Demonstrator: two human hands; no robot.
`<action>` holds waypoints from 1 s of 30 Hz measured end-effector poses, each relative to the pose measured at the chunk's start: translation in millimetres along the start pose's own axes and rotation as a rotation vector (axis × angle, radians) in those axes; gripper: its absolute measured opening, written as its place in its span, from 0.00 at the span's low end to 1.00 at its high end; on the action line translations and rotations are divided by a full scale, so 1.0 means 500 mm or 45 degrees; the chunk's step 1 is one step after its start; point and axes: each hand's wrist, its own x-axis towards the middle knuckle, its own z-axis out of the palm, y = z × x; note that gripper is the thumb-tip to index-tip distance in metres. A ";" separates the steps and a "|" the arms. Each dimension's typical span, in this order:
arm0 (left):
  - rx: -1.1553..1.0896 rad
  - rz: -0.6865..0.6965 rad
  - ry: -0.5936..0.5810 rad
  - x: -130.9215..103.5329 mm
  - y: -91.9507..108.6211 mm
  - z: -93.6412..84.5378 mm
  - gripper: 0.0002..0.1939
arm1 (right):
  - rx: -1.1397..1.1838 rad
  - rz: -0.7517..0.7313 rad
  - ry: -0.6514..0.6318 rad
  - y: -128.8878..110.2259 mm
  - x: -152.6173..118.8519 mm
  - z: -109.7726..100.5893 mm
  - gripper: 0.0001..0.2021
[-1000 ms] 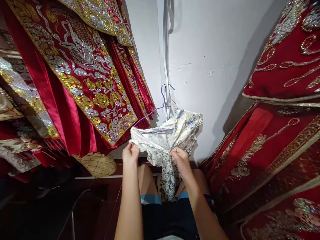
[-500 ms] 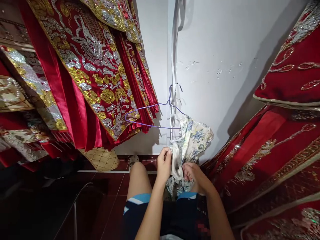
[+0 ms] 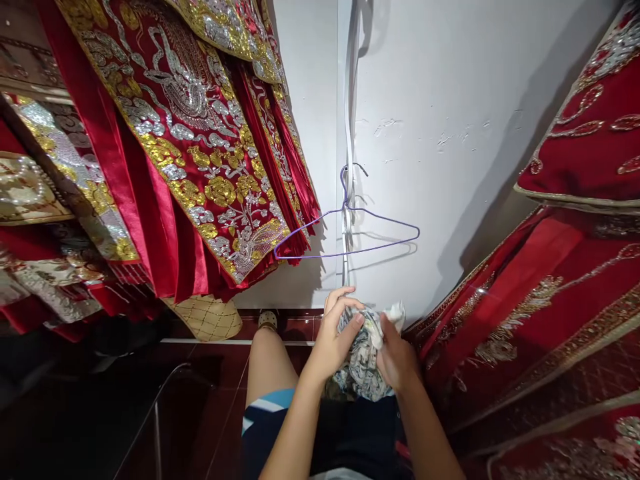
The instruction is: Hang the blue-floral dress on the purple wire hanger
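Observation:
A white floral garment with blue and green print is bunched up in front of my lap. My left hand curls around its left side, thumb pressed on the cloth. On the other side my right hand grips a bunched edge, its fingertips partly hidden by the fabric. Just beyond my hands, a bare purple wire hanger hangs by its hook from a white strap at the wall. The garment is off the hanger.
Red gowns with gold and silver embroidery hang on the left, overlapping the hanger's left end. More red beaded gowns stand close on my right. A beige quilted piece hangs low at left, above a dark red tiled floor.
The garment's shoulder has come off the right end of the hanger. My hands have gathered the cloth into a bundle near my lap, and the hanger has swung to the right.

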 end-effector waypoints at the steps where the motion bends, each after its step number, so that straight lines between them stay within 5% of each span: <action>1: -0.102 -0.011 -0.060 0.000 -0.008 -0.009 0.18 | 0.107 0.083 -0.044 -0.004 -0.004 0.005 0.28; 4: -0.225 -0.105 -0.261 -0.006 -0.038 -0.032 0.28 | 0.260 0.293 -0.318 -0.025 -0.009 0.002 0.23; 7: 0.039 -0.240 -0.449 -0.026 -0.071 -0.057 0.31 | 0.062 0.306 -0.552 -0.071 0.013 -0.027 0.20; 10: 0.292 -0.309 -0.580 -0.045 -0.091 -0.102 0.25 | -0.289 0.201 -0.394 -0.134 0.064 -0.070 0.13; 15: 0.694 -0.248 -0.347 -0.030 -0.084 -0.232 0.22 | -0.539 -0.311 0.026 -0.200 0.174 -0.122 0.08; 19: 1.079 -0.212 -0.281 0.013 -0.065 -0.313 0.18 | -0.684 -0.521 -0.056 -0.184 0.262 -0.109 0.24; 24: 1.141 -0.210 -0.202 0.061 -0.040 -0.337 0.23 | -0.702 -0.395 -0.081 -0.133 0.340 -0.083 0.16; 30: 0.921 -0.109 -0.072 0.083 -0.021 -0.322 0.23 | -0.768 -0.463 0.097 -0.141 0.318 -0.135 0.07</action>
